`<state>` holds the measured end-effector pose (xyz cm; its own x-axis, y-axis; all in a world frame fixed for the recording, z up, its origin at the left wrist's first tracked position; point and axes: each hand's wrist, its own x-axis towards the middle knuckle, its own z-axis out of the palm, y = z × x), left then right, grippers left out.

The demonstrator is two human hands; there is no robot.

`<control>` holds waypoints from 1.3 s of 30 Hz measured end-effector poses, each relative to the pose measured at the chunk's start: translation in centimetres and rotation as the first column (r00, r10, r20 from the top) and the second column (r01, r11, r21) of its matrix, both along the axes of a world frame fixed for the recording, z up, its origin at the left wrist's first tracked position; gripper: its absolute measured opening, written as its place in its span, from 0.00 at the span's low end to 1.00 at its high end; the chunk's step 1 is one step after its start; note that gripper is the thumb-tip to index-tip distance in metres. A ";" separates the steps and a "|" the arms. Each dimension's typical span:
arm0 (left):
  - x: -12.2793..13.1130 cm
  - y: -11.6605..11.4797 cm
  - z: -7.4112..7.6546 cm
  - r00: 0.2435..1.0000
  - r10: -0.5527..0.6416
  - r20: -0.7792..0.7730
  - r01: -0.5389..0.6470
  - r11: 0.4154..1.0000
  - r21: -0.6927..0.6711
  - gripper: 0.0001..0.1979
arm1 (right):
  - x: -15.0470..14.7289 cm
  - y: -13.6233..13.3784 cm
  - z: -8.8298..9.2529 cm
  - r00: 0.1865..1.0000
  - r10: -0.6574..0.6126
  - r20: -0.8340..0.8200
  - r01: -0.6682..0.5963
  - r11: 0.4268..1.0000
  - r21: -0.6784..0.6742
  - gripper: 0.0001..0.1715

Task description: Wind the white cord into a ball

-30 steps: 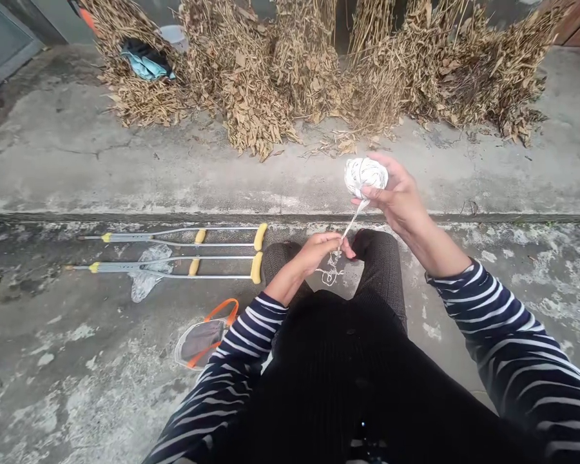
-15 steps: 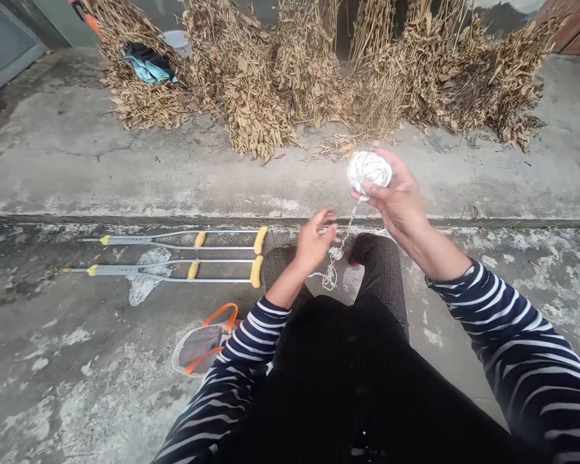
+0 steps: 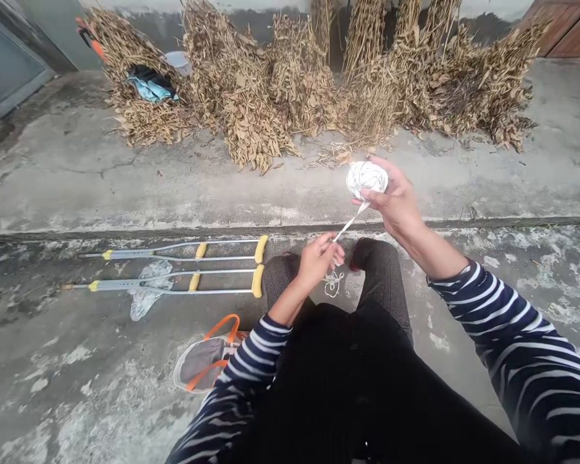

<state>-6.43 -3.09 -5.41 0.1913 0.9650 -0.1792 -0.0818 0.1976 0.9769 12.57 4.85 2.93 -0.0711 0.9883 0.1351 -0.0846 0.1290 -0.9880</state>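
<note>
My right hand (image 3: pixel 399 196) is closed round a ball of white cord (image 3: pixel 366 180), holding it up in front of me over the concrete step. From the ball's lower side a strand of cord (image 3: pixel 350 223) runs taut, down and left, to my left hand (image 3: pixel 318 261). The fingers of my left hand are pinched on that strand. Below them, a loose tangle of the same cord (image 3: pixel 334 284) hangs or lies between my knees; which of the two I cannot tell.
Two crutches (image 3: pixel 181 287) with yellow pads lie at left, a clear plastic bag (image 3: pixel 147 303) under them. A grey bag with orange handles (image 3: pixel 200 361) stands by my left forearm. Dried plant bundles (image 3: pixel 256 109) lean on the wall beyond the concrete step (image 3: pixel 198 200).
My left hand has gone from open, fingers apart, to pinching the strand. That strand now runs straight instead of hanging twisted. My right hand still holds the ball.
</note>
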 end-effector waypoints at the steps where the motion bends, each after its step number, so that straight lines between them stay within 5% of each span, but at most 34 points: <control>1: -0.7 -0.4 -0.6 1.000 0.021 -0.016 -0.021 1.000 -0.006 0.20 | 0.3 0.1 -0.1 1.000 0.003 -0.009 -0.003 1.000 0.003 0.39; 6: -3.3 -0.9 -2.3 0.974 0.085 -0.211 -0.085 0.996 0.011 0.15 | 0.9 0.1 -0.8 0.998 0.022 -0.059 -0.026 0.998 -0.065 0.42; 9: -2.6 -0.3 -1.3 0.939 0.188 -0.288 -0.154 0.979 0.137 0.14 | 0.5 -0.2 -1.1 0.993 0.021 -0.112 -0.032 0.995 -0.092 0.42; 14: 1.7 1.4 1.2 0.978 0.162 -0.130 -0.119 0.951 0.287 0.17 | -0.6 -0.7 -1.3 0.991 0.063 -0.117 -0.073 0.994 -0.078 0.41; 18: 3.8 2.3 1.7 0.965 0.215 -0.147 -0.154 0.926 0.344 0.09 | -1.2 -1.0 -1.2 0.995 0.080 -0.067 -0.084 0.995 -0.061 0.39; 23: 3.3 2.3 1.9 0.968 0.193 -0.161 -0.125 0.925 0.358 0.11 | -1.5 -0.9 -0.9 0.995 0.072 -0.074 -0.078 0.994 -0.075 0.41; 27: 2.5 2.2 0.9 1.000 0.000 -0.029 0.006 0.979 0.203 0.12 | -1.6 -0.8 -1.0 0.991 0.028 -0.129 -0.046 0.989 -0.141 0.40; 34: 1.4 2.4 -2.8 0.996 0.016 -0.085 -0.006 0.994 0.107 0.09 | -1.1 -0.2 -0.4 0.974 -0.053 -0.220 0.016 0.986 -0.167 0.38; 39: 0.4 3.7 -3.4 0.993 -0.096 0.068 0.092 0.994 0.061 0.08 | -0.2 0.0 0.5 0.990 -0.014 -0.140 0.003 0.997 -0.079 0.37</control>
<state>-6.03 0.65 -8.77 0.2917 0.9506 -0.1063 -0.1347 0.1508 0.9793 12.40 4.86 3.38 -0.0482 0.9967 0.0648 -0.2226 0.0526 -0.9735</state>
